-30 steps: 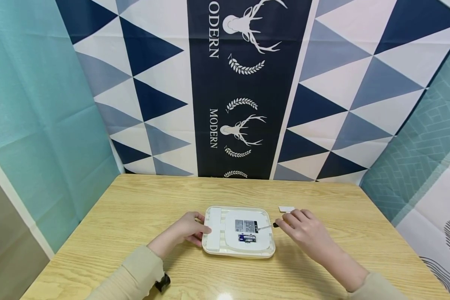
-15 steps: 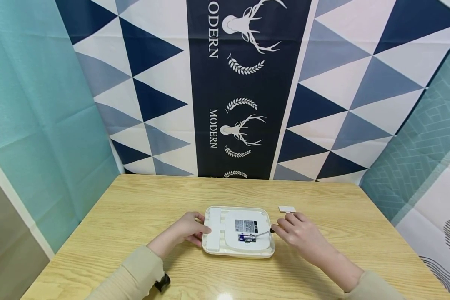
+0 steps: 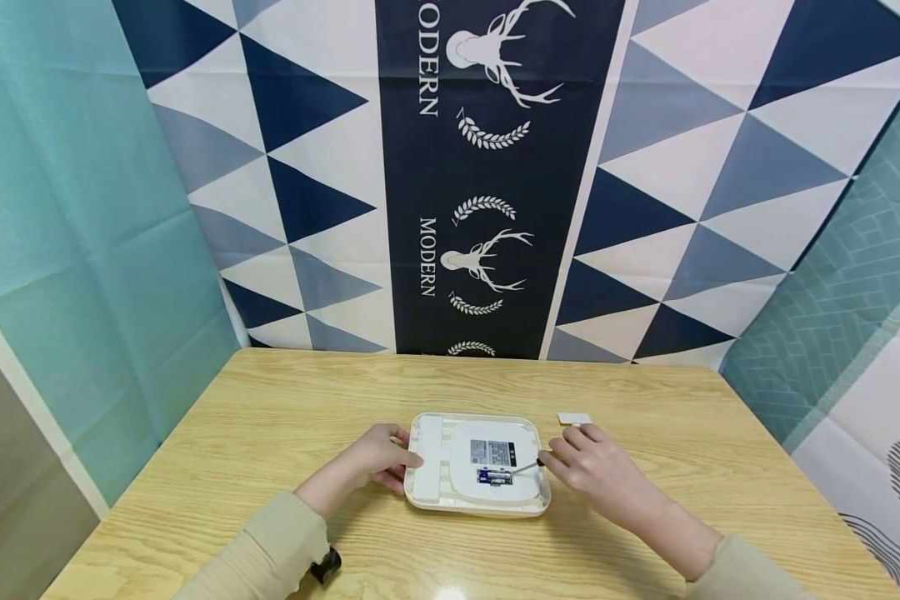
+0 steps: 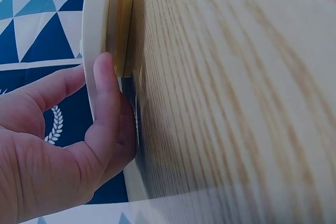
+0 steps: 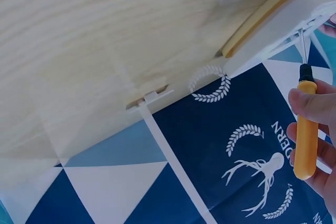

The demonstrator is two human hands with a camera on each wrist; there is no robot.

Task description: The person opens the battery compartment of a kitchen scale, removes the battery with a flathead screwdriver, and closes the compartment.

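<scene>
Currently I see the right hand (image 3: 596, 467) gripping a yellow-handled screwdriver (image 5: 306, 142), its shaft angling leftward to the battery bay (image 3: 493, 477) (tip contact I can't tell). The bay runs left-right in the white device (image 3: 459, 468), nearer that hand; the left hand (image 3: 381, 457) pinches the device's left edge.

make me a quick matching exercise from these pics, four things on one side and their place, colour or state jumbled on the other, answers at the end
Column one
1. left hand
2. screwdriver
3. printed label
4. small white piece

Column two
A. lies on the wooden table, apart from the white device
B. grey, with a black strip at one end
C. grips the edge of the white device
D. held in the right hand, with an orange-yellow handle

Right pairs
1-C, 2-D, 3-B, 4-A
</scene>
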